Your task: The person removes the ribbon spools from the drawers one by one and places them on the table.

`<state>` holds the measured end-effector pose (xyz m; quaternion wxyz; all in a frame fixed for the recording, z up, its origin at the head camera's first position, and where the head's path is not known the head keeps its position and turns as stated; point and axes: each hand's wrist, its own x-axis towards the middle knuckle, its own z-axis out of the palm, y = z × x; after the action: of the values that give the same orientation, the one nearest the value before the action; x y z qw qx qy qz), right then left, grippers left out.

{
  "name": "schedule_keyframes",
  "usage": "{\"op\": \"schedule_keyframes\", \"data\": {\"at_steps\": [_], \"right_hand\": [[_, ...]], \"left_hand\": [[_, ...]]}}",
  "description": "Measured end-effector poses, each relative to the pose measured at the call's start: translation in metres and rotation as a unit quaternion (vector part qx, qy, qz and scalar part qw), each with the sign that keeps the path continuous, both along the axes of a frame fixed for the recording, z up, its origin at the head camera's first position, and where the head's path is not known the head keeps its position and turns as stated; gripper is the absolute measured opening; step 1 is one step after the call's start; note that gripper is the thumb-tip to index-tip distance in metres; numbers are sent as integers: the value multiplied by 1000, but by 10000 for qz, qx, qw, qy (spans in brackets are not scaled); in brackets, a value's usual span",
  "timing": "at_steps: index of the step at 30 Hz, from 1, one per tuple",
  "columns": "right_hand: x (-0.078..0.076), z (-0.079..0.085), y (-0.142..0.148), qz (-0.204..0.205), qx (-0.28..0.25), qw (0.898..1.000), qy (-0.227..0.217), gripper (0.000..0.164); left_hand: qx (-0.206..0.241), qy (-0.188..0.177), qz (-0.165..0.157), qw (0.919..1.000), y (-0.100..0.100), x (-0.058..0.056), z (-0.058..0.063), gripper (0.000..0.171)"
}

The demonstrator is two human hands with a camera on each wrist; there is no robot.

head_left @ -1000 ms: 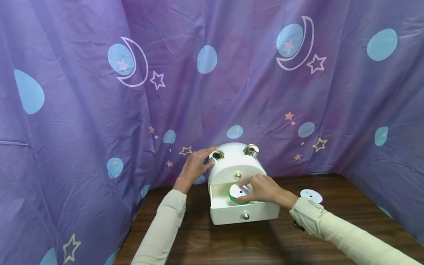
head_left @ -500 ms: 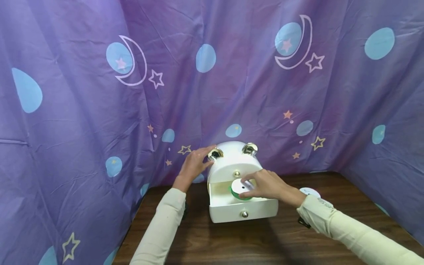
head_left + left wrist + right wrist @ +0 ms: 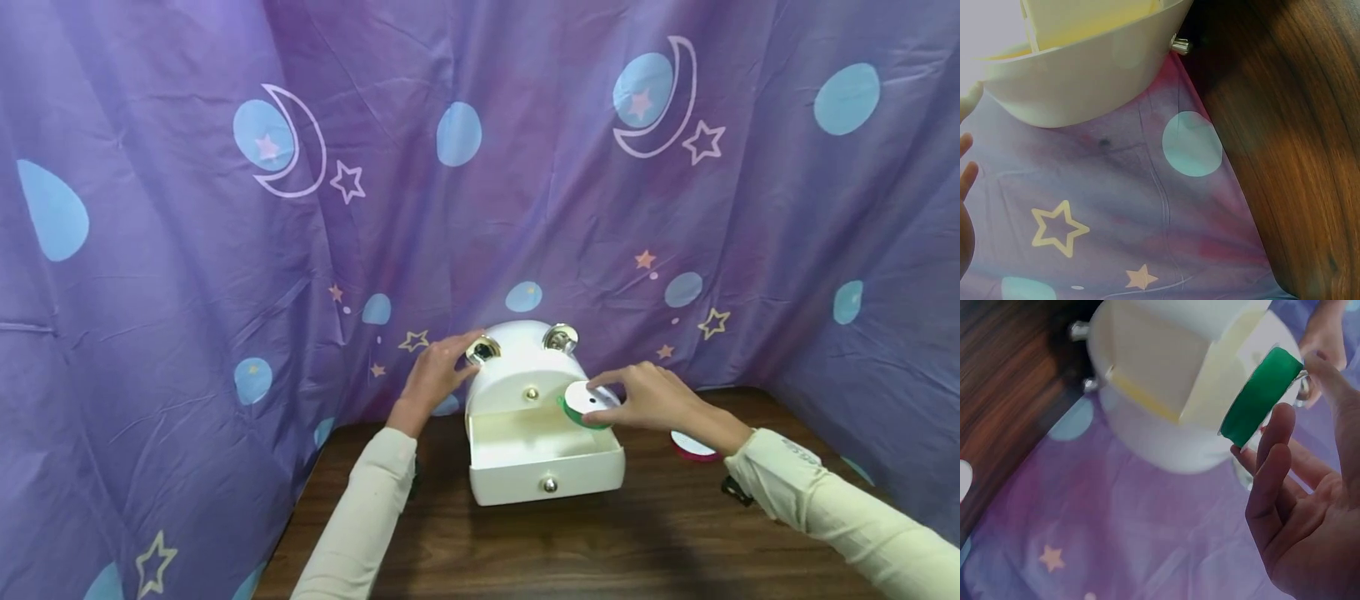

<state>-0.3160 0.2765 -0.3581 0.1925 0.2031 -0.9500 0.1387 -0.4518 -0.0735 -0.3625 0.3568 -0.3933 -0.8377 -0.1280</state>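
A white, round-topped drawer box with gold frog-like eyes stands on the table, its lower drawer pulled out and bare inside. My right hand pinches a spool of green ribbon by its edge, between thumb and fingers. The spool is held over the drawer's right side; the right wrist view shows its green ribbon side-on. Against the box's left eye rests my left hand, fingers spread around it. Only some left fingertips appear at the edge of the left wrist view.
A second spool, white with a red rim, lies on the wooden table to the right, partly behind my right wrist. A purple curtain with moons and stars hangs behind and at the sides.
My right hand has lifted the green ribbon spool out of the drawer and moved it right and up. The left hand has kept its place on the box.
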Motion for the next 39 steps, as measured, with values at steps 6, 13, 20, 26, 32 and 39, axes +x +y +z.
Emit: {"op": "schedule_keyframes", "data": {"at_steps": [6,13,20,26,32,39], "right_hand": [[6,-2,36,-371,-7,9993,-92,63],[6,-22,81,-845,-15,9960,-276,65],[7,-53,124,-1065,-2,9934,-435,63],[12,-88,161,-1238,-92,9878,-941,67],[16,-123,190,-1427,-330,9798,-1365,68],[17,-150,205,-1573,-520,9703,-1762,63]], "left_hand": [[9,-38,21,10000,0,-1,-2,69],[66,-18,-72,10000,-1,0,0,68],[122,13,-104,9999,-1,-1,-2,68],[105,3,-163,9998,1,-1,-2,68],[48,27,-91,9999,1,-2,-2,69],[58,42,-89,9999,1,-2,-2,68]]}}
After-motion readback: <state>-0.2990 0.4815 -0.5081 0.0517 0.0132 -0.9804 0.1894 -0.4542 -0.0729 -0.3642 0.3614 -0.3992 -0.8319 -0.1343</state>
